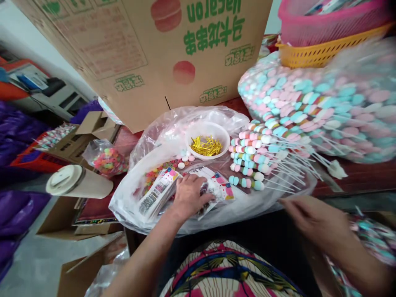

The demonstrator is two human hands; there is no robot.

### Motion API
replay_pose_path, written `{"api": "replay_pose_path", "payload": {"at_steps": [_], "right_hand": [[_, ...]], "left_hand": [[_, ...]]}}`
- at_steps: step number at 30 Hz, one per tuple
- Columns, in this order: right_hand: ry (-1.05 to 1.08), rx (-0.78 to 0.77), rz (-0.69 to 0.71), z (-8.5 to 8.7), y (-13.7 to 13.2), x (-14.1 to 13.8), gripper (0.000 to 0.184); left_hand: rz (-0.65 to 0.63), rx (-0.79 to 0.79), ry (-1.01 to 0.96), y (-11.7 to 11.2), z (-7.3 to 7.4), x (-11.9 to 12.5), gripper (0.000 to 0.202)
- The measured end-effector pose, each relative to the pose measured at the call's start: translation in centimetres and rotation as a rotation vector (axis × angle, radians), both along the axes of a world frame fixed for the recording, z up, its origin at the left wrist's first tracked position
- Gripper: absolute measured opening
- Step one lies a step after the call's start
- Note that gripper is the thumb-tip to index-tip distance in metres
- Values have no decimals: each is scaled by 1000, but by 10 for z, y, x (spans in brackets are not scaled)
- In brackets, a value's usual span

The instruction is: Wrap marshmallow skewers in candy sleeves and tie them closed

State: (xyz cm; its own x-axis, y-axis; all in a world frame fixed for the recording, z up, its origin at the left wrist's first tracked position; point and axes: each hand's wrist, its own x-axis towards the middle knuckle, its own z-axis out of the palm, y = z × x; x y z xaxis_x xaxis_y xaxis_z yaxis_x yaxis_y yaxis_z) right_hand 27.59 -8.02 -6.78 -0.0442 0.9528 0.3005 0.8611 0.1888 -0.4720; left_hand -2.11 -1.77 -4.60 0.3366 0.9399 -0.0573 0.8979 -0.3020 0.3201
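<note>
My left hand (190, 194) rests on printed candy bags (221, 187), its thumb and fingers apart. Left of it lies another stack of printed bags (157, 194). My right hand (315, 218) is blurred by motion at the table's front edge, and I cannot make out anything in its fingers. Marshmallow skewers (247, 171) on white sticks lie in a row between and beyond my hands. A white bowl (227, 144) behind the left hand holds gold twist ties (206, 146). Colourful gummy rings (150, 177) are spread on the clear plastic sheet (123, 202) beneath.
A large cardboard box (154, 82) stands at the back. To the right sits a big bag of marshmallows (355, 103) under stacked yellow (324, 51) and pink baskets (297, 29). A lidded cup (93, 181) and a bag of gummies (108, 159) are at left. More skewers (374, 235) lie below right.
</note>
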Motion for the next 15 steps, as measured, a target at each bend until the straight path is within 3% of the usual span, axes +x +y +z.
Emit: {"api": "replay_pose_path", "payload": {"at_steps": [2,4,8,10,12,15], "right_hand": [[-106,-38,107,5,16,-30,32],[-104,-83,170,5,33,-59,28],[168,-87,126,2,54,-86,24],[281,-60,84,5,62,-88,29],[372,-113,134,13,72,-90,45],[601,-435,336,26,87,-98,45]], "left_hand": [[19,-103,53,14,1,11,45],[38,-184,37,25,2,12,34],[25,-206,-53,32,5,3,7],[-59,-173,-182,33,8,0,8],[-223,-114,-401,35,12,-3,12],[-369,-78,-672,42,21,-10,13]]}}
